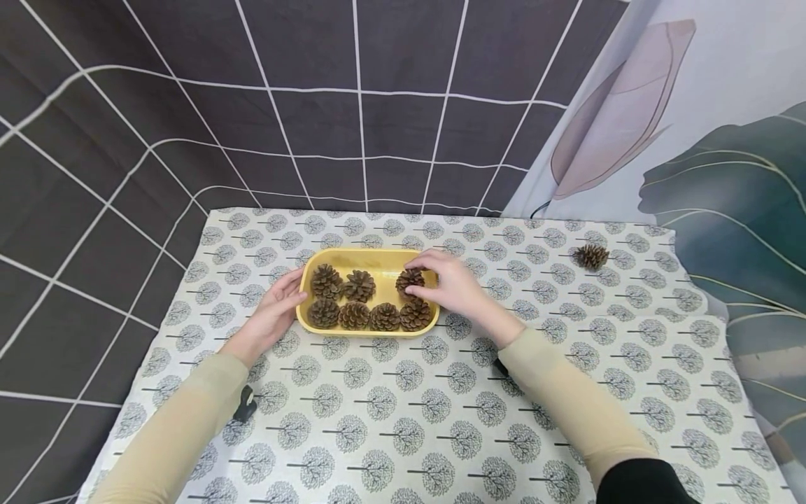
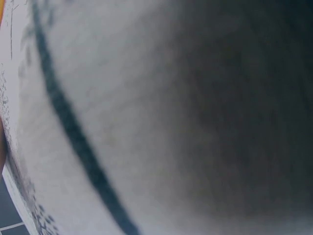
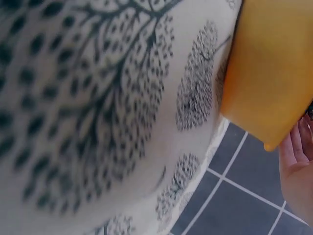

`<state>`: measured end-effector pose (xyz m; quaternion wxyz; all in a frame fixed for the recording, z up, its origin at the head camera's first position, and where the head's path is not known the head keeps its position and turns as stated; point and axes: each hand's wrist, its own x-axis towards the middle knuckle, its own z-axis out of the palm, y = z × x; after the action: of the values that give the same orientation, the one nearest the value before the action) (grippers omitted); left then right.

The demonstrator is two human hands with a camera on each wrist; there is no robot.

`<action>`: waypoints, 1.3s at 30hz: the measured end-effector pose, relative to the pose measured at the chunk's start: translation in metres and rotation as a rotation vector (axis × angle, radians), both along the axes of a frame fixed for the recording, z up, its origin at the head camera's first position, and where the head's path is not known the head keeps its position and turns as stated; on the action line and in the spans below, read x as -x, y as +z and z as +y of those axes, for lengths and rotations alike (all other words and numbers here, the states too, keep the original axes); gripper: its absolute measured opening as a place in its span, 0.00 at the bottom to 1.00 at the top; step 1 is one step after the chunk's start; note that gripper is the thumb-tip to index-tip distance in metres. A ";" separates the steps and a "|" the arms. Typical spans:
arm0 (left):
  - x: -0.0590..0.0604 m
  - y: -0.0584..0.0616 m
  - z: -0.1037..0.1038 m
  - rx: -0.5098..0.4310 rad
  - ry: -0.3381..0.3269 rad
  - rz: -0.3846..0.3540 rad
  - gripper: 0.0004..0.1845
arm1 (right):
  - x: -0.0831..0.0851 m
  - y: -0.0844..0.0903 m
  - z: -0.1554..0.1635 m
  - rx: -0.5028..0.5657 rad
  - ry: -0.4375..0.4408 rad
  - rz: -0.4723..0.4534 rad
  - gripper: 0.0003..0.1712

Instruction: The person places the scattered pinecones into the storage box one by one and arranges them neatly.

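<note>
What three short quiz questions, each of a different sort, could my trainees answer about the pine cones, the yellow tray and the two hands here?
1. Count: how many brown pine cones lie in the yellow oblong plastic tray?
2. True or false: the left hand is lifting a pine cone out of the tray.
3. Multiple choice: where is the lone pine cone? A) on the tree-patterned tablecloth, to the tray's right; B) in the left hand; C) on the tray's rim.

Key
1. Seven: three in the back row, four in the front.
2. False: it rests against the tray's left end, fingers fairly straight; the right hand grips the back-right cone.
3. A.
</note>
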<state>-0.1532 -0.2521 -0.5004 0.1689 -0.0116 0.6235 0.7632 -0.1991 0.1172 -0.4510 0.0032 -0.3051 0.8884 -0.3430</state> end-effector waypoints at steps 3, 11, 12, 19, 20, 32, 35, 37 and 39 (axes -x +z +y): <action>0.000 -0.001 0.000 -0.005 0.000 0.006 0.37 | 0.002 -0.004 -0.005 -0.014 0.005 -0.005 0.27; 0.000 -0.002 0.001 -0.014 0.001 0.009 0.36 | 0.006 -0.004 -0.015 -0.033 0.006 -0.022 0.27; 0.000 -0.002 0.002 -0.013 0.002 0.007 0.36 | 0.006 -0.004 -0.016 -0.034 0.008 -0.028 0.26; 0.001 -0.002 0.003 -0.007 -0.002 0.003 0.38 | 0.012 -0.005 -0.024 -0.063 0.004 -0.051 0.26; 0.001 -0.001 0.003 -0.007 -0.004 0.005 0.38 | 0.012 -0.005 -0.026 -0.069 0.006 -0.053 0.26; 0.001 -0.001 0.001 -0.003 -0.001 0.002 0.39 | 0.022 -0.002 -0.044 -0.202 0.053 -0.039 0.27; 0.001 -0.001 0.001 -0.001 -0.001 0.002 0.39 | 0.023 -0.001 -0.047 -0.227 0.079 -0.048 0.27; 0.001 -0.001 0.001 0.000 0.000 -0.001 0.39 | 0.024 -0.001 -0.049 -0.239 0.091 -0.056 0.27; 0.001 -0.001 0.000 0.006 0.002 -0.001 0.38 | 0.024 -0.001 -0.050 -0.258 0.100 -0.055 0.27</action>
<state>-0.1541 -0.2518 -0.5016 0.1685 -0.0129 0.6256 0.7616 -0.2235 0.0669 -0.4516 0.0839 -0.3363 0.9085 -0.2334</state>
